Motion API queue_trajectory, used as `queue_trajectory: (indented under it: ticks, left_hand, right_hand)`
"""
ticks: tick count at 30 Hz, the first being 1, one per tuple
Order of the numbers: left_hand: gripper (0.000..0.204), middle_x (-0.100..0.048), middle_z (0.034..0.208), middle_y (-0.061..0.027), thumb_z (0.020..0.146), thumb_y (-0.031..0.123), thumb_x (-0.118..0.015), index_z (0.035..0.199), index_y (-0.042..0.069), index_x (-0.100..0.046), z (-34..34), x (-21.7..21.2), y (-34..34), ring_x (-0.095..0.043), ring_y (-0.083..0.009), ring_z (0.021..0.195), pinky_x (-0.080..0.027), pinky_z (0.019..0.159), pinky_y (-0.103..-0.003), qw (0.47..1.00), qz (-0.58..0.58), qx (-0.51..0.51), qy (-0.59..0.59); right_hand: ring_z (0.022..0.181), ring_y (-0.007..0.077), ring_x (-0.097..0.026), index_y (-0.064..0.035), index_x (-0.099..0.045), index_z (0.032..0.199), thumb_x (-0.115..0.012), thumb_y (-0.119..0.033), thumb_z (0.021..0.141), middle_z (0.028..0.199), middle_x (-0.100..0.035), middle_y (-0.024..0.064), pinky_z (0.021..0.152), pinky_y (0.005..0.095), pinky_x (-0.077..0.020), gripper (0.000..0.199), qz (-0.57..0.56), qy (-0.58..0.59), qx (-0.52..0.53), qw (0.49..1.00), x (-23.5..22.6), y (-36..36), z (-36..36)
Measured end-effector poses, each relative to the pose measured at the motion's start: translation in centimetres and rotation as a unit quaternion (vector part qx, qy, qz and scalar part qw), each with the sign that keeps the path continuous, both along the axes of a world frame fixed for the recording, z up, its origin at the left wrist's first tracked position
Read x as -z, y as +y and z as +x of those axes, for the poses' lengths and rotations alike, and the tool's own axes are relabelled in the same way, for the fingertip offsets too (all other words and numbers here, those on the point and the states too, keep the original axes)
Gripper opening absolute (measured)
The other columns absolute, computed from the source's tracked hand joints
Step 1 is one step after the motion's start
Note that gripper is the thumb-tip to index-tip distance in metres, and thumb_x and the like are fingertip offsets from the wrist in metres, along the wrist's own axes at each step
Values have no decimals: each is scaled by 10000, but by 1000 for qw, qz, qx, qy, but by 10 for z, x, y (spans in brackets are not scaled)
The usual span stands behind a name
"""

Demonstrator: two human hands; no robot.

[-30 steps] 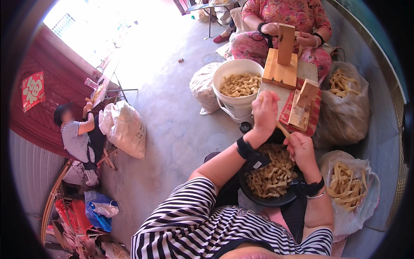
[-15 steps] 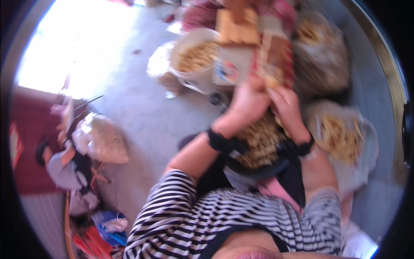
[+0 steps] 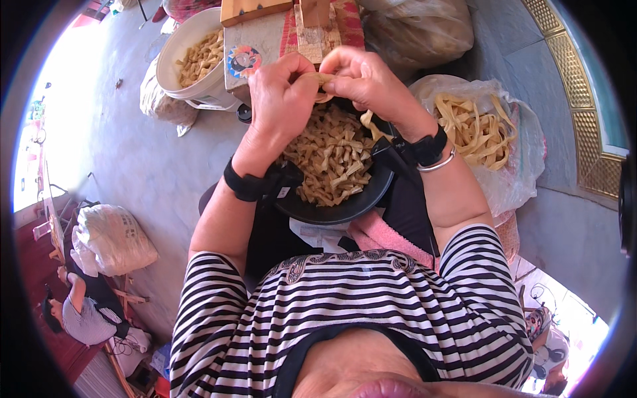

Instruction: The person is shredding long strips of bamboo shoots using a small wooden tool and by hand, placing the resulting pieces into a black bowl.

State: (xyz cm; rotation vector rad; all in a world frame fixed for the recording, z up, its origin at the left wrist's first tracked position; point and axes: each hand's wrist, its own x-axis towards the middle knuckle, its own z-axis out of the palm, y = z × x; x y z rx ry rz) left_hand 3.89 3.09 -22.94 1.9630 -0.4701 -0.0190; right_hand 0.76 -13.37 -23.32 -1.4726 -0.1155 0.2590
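Above a dark round basin on my lap, both hands meet at the far rim. My left hand pinches one part of a pale yellow strip, which looks like bean curd skin. The fingers of my right hand are closed on the same strip, and a loose tail hangs below that hand. Inside the basin lies a heap of short knotted pieces in the same pale yellow. My fingers partly hide the loop between them.
Long uncut strips fill an open plastic bag on the right. A white bucket of knotted pieces stands far left, beside a box with wooden blocks. Behind is another full bag. A person sits at lower left.
The view has swung to the right, so the bucket, box and basin appear further left. My hands stay together on the strip, now with a bent part and a tail showing.
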Motion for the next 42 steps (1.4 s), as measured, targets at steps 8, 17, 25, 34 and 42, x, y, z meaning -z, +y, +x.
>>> queue_trajectory:
  ticks: [8,17,25,34,42]
  left_hand:
    - [64,-579,596,-65,712,19,-579,772,14,-602,6,5,1,-538,-127,520,-431,512,-252,1000,-5,0,-30]
    - [135,-570,592,-83,718,100,-632,789,-11,-601,4,-14,10,-565,-141,527,-466,546,-264,991,62,111,-48]
    - [212,-450,525,-2,866,156,-555,696,29,-535,22,-3,22,-396,-94,415,-311,388,-226,918,-200,193,281]
    - [201,-525,624,-14,899,227,-516,841,38,-555,40,-9,51,-519,-97,543,-392,508,-205,943,-58,226,238]
    - [147,-470,655,15,907,138,-490,893,0,-539,18,-10,25,-475,-68,563,-403,548,-223,944,119,284,119]
  right_hand:
    - [468,15,-350,-24,-633,918,-576,-23,827,599,-490,-43,401,161,-271,107,218,82,-73,970,11,-14,4]
    - [453,18,-284,-44,-617,958,-568,-43,849,557,-357,-73,391,180,-230,120,302,94,6,949,17,-3,4]
    - [444,4,-277,-24,-621,922,-565,-219,882,550,-360,-81,398,178,-205,207,239,45,5,970,13,-6,4]
    - [479,3,-401,-31,-666,784,-616,-139,839,601,-546,-49,426,165,-291,131,6,-83,40,996,8,-27,3]
    - [564,30,-431,15,-637,754,-632,-111,807,589,-523,-44,509,215,-363,137,-126,-132,13,983,7,-19,4]
